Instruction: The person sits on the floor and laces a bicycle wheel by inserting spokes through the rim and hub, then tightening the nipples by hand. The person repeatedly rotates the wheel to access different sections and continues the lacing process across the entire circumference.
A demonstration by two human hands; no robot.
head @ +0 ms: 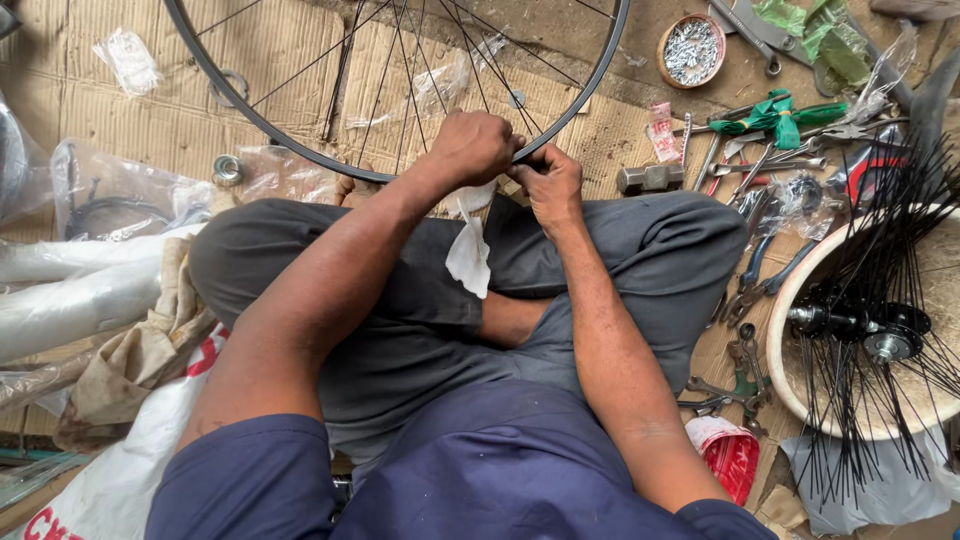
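Note:
I sit cross-legged on the floor with a black bicycle wheel rim (258, 124) and its thin spokes (402, 80) standing in front of my knees. My left hand (472, 146) is closed as a fist over the near edge of the rim, with a white rag (468, 252) hanging from under it. My right hand (548, 181) pinches the rim just beside the left hand, fingers curled at the rim edge. Whatever small part lies between the fingertips is hidden.
Flattened cardboard (120, 110) covers the floor. Right: scattered pliers and wrenches (760, 165), a hammer head (650, 178), a bowl of small metal parts (691, 50), a white basin (800, 380) holding a hub with loose spokes (868, 330), a red-lined cup (728, 455). Left: wrapped white tubes (70, 290), plastic bags.

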